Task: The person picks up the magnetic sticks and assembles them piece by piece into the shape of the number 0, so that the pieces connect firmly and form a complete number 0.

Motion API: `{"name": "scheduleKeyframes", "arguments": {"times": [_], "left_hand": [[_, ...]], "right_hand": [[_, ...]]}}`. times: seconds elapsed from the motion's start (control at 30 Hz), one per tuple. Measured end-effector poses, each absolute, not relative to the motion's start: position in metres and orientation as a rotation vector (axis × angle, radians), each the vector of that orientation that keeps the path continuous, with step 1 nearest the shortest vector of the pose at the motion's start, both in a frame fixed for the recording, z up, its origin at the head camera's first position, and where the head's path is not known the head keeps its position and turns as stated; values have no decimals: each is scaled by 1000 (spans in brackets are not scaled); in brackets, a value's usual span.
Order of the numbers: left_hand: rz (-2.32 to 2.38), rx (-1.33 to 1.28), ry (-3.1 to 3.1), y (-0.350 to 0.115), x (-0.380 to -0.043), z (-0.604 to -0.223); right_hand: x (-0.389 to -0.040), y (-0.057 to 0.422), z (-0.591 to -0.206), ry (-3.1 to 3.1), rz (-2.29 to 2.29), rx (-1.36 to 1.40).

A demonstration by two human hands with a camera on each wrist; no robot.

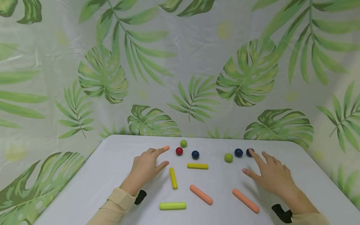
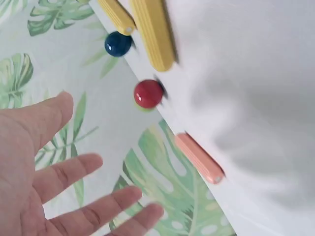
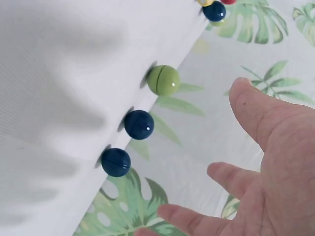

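My left hand [image 1: 144, 167] hovers over the left of the white table with fingers spread, holding nothing. Beyond its index finger in the head view lies a short salmon ribbed stick [image 1: 166, 147], partly covered by it; the left wrist view shows that stick [image 2: 199, 158] apart from the fingers. On the right, my right hand [image 1: 272, 175] is also held above the table, fingers apart and empty. Its index finger overlaps a dark blue ball [image 1: 248, 153] in the head view. Beside that ball sit another dark blue ball [image 1: 238, 152] and a green ball [image 1: 228, 157].
Near the back middle are a green ball [image 1: 183, 143], a red ball [image 1: 179, 151] and a blue ball [image 1: 195, 154]. Yellow sticks [image 1: 197, 166], salmon sticks [image 1: 201, 194] and a lime stick [image 1: 172, 205] lie between the hands. A leaf-patterned curtain [image 1: 197, 62] hangs behind the table [image 1: 112, 147].
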State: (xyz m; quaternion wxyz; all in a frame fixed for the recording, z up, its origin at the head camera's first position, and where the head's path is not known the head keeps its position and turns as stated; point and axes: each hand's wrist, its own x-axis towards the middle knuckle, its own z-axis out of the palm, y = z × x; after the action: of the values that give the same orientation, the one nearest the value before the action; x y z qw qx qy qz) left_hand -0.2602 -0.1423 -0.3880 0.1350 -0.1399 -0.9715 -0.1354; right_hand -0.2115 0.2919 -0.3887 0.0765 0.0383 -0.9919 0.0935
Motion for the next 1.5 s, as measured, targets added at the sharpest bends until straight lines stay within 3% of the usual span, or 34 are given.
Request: {"name": "scheduleKeyframes", "arguments": {"times": [0.53,1.5], "left_hand": [[-704,-891,-2948,-96,-303,-390],[-762,-970,-3075,-56,-332,-400]], "right_hand": [[-266,281,-383,-3101,585,349],[-307,256,-396,-3108,611,380]]}}
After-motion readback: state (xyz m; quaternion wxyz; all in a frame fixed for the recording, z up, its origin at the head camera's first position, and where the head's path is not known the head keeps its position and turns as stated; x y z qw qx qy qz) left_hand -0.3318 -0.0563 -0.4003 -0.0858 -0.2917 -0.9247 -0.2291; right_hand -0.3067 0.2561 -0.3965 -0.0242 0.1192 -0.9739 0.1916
